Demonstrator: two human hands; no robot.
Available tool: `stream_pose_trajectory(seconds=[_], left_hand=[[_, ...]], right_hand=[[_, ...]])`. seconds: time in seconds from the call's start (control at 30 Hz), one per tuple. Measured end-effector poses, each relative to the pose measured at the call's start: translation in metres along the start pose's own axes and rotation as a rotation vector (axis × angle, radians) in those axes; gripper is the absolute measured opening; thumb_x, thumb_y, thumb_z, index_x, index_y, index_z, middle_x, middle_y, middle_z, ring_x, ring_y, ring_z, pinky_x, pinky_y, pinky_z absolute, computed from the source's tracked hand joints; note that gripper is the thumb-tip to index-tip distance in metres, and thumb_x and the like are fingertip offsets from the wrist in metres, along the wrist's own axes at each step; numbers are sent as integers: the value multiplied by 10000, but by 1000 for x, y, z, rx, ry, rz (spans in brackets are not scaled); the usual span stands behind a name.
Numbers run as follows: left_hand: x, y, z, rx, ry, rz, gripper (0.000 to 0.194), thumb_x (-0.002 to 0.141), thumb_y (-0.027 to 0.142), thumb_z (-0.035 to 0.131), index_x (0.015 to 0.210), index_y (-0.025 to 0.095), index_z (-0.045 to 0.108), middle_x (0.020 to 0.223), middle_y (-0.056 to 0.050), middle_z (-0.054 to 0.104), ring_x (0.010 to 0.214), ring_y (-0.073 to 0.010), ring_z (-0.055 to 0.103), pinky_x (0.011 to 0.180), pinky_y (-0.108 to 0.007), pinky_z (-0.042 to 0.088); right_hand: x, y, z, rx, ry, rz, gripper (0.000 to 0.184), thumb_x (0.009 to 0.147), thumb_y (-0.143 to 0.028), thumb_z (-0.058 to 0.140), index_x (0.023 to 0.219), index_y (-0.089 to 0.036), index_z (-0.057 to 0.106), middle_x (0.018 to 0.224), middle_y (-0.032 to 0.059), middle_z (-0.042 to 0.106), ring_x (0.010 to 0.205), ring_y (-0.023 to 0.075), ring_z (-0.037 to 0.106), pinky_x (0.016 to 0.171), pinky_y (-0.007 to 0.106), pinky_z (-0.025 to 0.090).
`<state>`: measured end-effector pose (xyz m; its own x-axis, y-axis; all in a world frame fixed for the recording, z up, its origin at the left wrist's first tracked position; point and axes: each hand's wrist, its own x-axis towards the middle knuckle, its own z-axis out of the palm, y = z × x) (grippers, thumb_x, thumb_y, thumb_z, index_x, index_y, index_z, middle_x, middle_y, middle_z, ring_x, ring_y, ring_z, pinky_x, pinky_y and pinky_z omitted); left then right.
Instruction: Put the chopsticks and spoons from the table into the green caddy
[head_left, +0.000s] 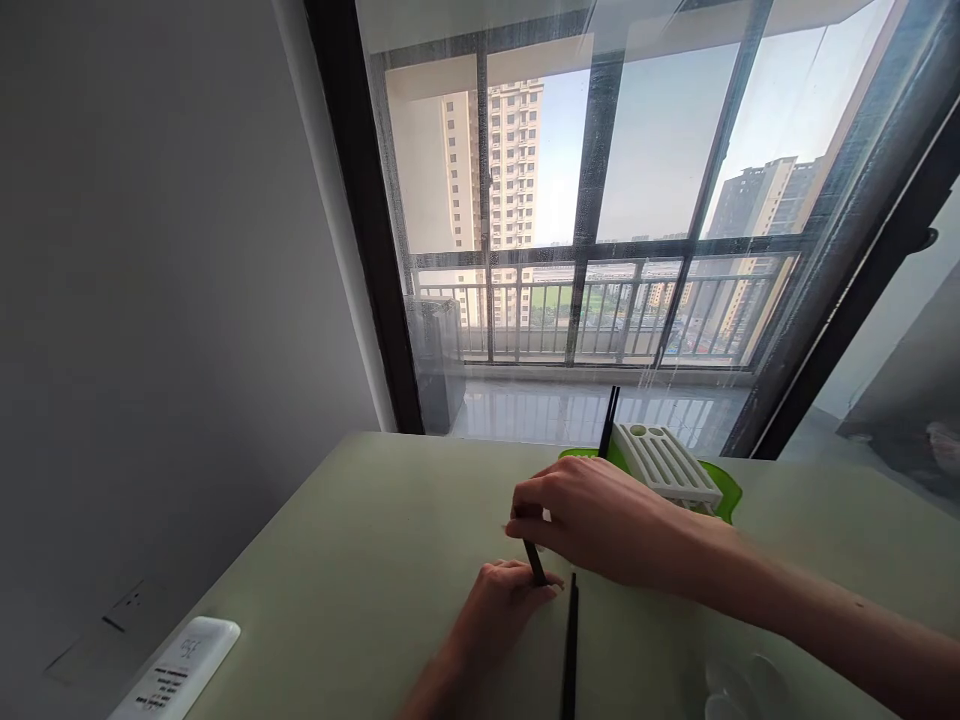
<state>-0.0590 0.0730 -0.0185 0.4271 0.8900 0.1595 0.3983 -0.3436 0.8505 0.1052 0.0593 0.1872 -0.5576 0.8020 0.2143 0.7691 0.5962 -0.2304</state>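
Observation:
Both of my hands are on black chopsticks (534, 562) over the middle of the table. My right hand (581, 510) comes in from the right with its fingers pinched around their upper end. Lower down, my left hand (504, 595) has thumb and fingers closed on the bottom end. Just right of my left hand, more black chopsticks (571, 650) lie on the table, running off the lower edge of the view. Behind my right hand stands a white slotted rack (667, 465) on a green base (731, 490). Another pair of black chopsticks (610, 420) stands upright at its left side.
The pale green table (360, 530) reaches to a glass door with a dark frame (375, 250). A white remote control (180, 665) lies at the lower left. Clear round pieces (739, 690) sit at the lower right. A grey wall (187, 250) rises on the left.

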Motion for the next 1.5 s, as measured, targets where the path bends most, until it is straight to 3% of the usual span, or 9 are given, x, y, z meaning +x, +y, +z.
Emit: stream_pose_trajectory(seconds=[0.13, 0.23, 0.33, 0.43, 0.73, 0.9, 1.17, 1.4, 1.5], left_hand=[[-1, -2, 0, -79, 14, -13, 178, 878, 298, 643, 958, 280, 801, 992, -3, 791, 958, -229, 709, 920, -339, 529], [-1, -3, 0, -196, 32, -79, 292, 872, 300, 657, 1157, 270, 716, 1039, -22, 783, 950, -218, 716, 909, -347, 548], [0, -3, 0, -282, 112, -95, 565, 837, 305, 716, 1361, 261, 510, 1115, -50, 752, 883, -189, 711, 860, -347, 566], [1, -4, -1, -294, 162, -90, 642, 853, 381, 720, 1401, 255, 410, 1151, -71, 717, 862, -177, 699, 847, -356, 564], [0, -4, 0, -179, 121, -72, 451, 958, 449, 559, 1331, 217, 459, 968, -19, 691, 780, -147, 665, 786, -300, 530], [1, -5, 1, -107, 121, -67, 360, 961, 443, 542, 1236, 209, 538, 922, -15, 691, 754, -144, 646, 751, -276, 513], [-1, -7, 2, -67, 90, -66, 312, 972, 443, 523, 1137, 197, 621, 890, -27, 706, 743, -149, 638, 696, -270, 489], [0, -8, 3, -35, 81, -75, 325, 968, 454, 520, 1093, 187, 656, 893, -40, 722, 743, -149, 629, 674, -259, 476], [0, -8, 3, -24, 73, -76, 338, 972, 463, 511, 1103, 189, 659, 899, -40, 726, 743, -149, 628, 667, -257, 472]], right_hand=[[2, 12, 10, 132, -7, -6, 325, 1000, -359, 536, 750, -230, 699, 708, 11, 723, 609, 147, 650, 567, 247, 389], [-2, 29, 8, 285, 88, 24, 369, 1028, -411, 466, 808, -215, 688, 681, 1, 710, 583, 136, 651, 582, 247, 429], [-6, 49, -8, 416, 214, 96, 407, 1013, -510, 455, 865, -211, 689, 652, -2, 709, 559, 139, 660, 573, 249, 467], [-10, 67, -32, 516, 402, 191, 459, 967, -609, 479, 891, -207, 688, 735, 35, 733, 612, 165, 689, 529, 257, 492], [-25, 81, -69, 128, 774, 425, 469, 955, -633, 467, 812, -248, 694, 629, 14, 724, 506, 187, 636, 574, 336, 471], [-21, 93, -54, -13, 655, 365, 459, 979, -575, 437, 738, -240, 636, 589, 3, 713, 497, 195, 667, 556, 310, 441], [-1, 125, 6, -6, 378, 330, 440, 999, -512, 395, 744, -223, 607, 710, 39, 738, 607, 193, 673, 610, 286, 440], [2, 138, 28, 18, 351, 364, 439, 997, -495, 389, 744, -219, 619, 781, 56, 756, 689, 210, 694, 661, 299, 442], [3, 142, 28, -39, 396, 384, 371, 984, -485, 431, 880, -210, 658, 800, 60, 764, 698, 221, 705, 644, 307, 449]])
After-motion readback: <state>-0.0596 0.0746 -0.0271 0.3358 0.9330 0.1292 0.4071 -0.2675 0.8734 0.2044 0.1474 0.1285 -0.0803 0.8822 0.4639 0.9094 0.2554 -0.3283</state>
